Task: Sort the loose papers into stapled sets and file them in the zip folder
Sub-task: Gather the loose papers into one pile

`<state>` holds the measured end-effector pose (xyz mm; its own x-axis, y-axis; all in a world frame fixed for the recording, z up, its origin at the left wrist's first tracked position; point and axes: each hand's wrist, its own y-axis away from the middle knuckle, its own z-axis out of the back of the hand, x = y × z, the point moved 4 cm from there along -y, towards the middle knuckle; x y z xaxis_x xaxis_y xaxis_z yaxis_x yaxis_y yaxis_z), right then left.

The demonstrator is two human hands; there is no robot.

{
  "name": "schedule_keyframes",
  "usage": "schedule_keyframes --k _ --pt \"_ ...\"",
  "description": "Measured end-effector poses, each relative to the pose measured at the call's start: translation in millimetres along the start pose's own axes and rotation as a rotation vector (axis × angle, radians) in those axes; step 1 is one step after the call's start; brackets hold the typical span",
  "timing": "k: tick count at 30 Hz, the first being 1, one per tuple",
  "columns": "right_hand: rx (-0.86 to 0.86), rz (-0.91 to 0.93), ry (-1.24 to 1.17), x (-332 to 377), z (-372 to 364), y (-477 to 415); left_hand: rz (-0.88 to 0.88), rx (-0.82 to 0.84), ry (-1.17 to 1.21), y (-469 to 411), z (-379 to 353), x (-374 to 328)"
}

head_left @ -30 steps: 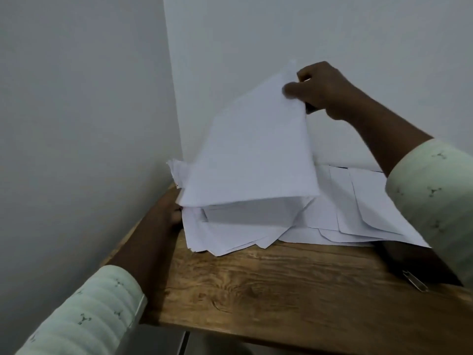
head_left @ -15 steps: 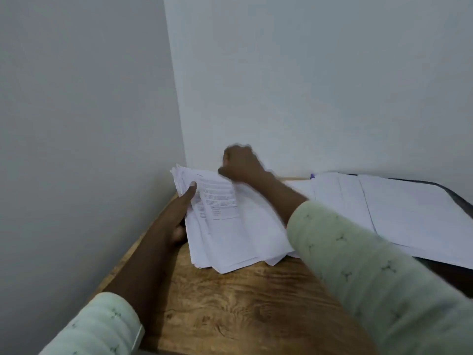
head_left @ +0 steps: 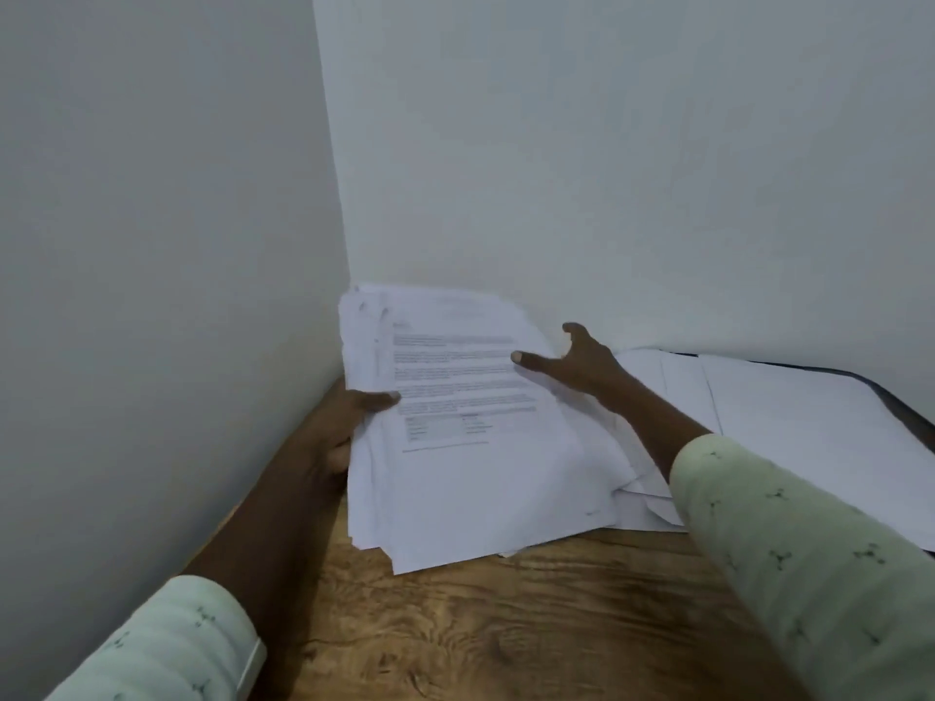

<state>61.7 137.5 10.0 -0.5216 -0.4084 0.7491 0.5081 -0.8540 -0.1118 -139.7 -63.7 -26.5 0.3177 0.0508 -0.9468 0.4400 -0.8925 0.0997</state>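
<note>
A thick, uneven stack of white papers (head_left: 470, 447) lies in the left back corner of the wooden table (head_left: 506, 624). Its top sheet is face up and carries printed text. My left hand (head_left: 339, 427) grips the stack's left edge, thumb on top of the sheets. My right hand (head_left: 571, 366) is at the stack's right edge with the thumb lying on the top sheet and the fingers spread behind. More white sheets (head_left: 789, 427) lie spread to the right on a dark flat folder (head_left: 905, 412), of which only the edge shows.
Two plain walls meet in a corner just behind the stack. The table's front part shows bare wood grain. My pale patterned sleeves cover the lower left and lower right of the view.
A second ago my right hand held a sheet raised high above the stack. That sheet now lies on the stack, and my right hand has come down to its right edge.
</note>
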Motion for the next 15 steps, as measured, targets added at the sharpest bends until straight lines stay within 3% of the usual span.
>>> schedule_keyframes --k 4,7,10,15 --pt "0.328 0.215 -0.448 18 23 0 -0.203 0.104 0.051 8 -19 -46" --pt "0.456 0.202 -0.728 44 24 8 -0.37 0.074 -0.13 10 -42 -79" --pt "0.263 0.329 -0.722 72 21 16 -0.565 -0.091 -0.343 16 -62 -102" --pt "-0.046 0.459 -0.863 99 63 29 -0.783 -0.208 -0.291 38 -62 -135"
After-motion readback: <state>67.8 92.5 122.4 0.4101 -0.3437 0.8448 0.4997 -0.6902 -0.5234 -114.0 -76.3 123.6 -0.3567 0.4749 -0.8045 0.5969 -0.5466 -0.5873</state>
